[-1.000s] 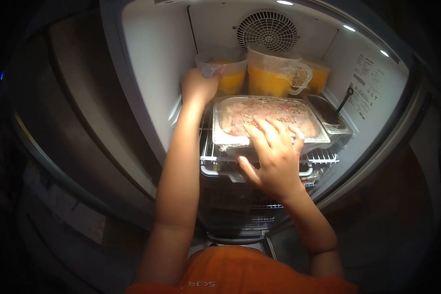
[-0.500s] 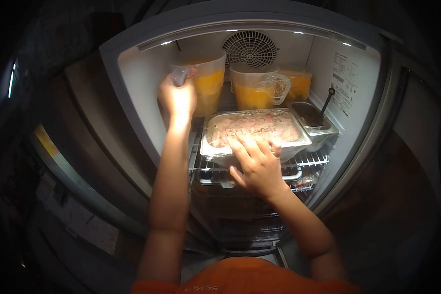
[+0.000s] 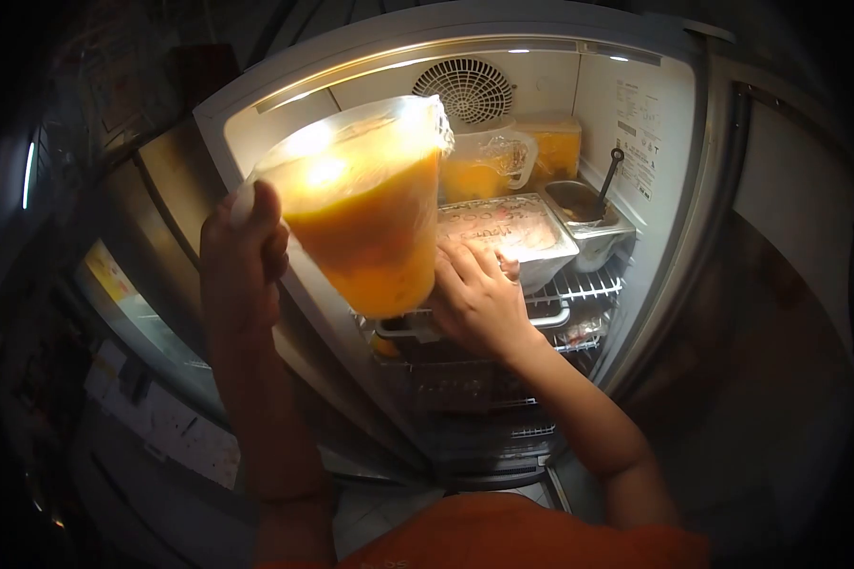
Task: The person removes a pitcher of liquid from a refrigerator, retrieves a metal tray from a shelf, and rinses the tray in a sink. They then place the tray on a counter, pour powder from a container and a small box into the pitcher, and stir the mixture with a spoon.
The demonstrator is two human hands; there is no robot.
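Note:
My left hand [image 3: 240, 256] is closed round the handle of a clear measuring jug [image 3: 365, 228] of orange-yellow liquid, its top covered with plastic wrap. The jug is held up in front of the fridge opening, slightly tilted. My right hand [image 3: 482, 296] lies over the front rim of a wrapped rectangular food tub [image 3: 512, 228], fingers apart; the jug hides its thumb side. Handwriting marks the tub's film, and pale pink contents show through. The tub sits on a wire shelf [image 3: 588, 284].
Behind the tub stand a second jug of orange liquid [image 3: 479, 175] and a clear container with orange contents [image 3: 557, 152]. To the right is a metal pan [image 3: 588, 213] holding a dark-handled utensil [image 3: 610, 175]. The fridge's right wall [image 3: 645, 123] bounds the opening.
My left hand has brought the jug off the shelf, outward and toward me. My right hand stays at the tub's front rim. The view has shifted slightly.

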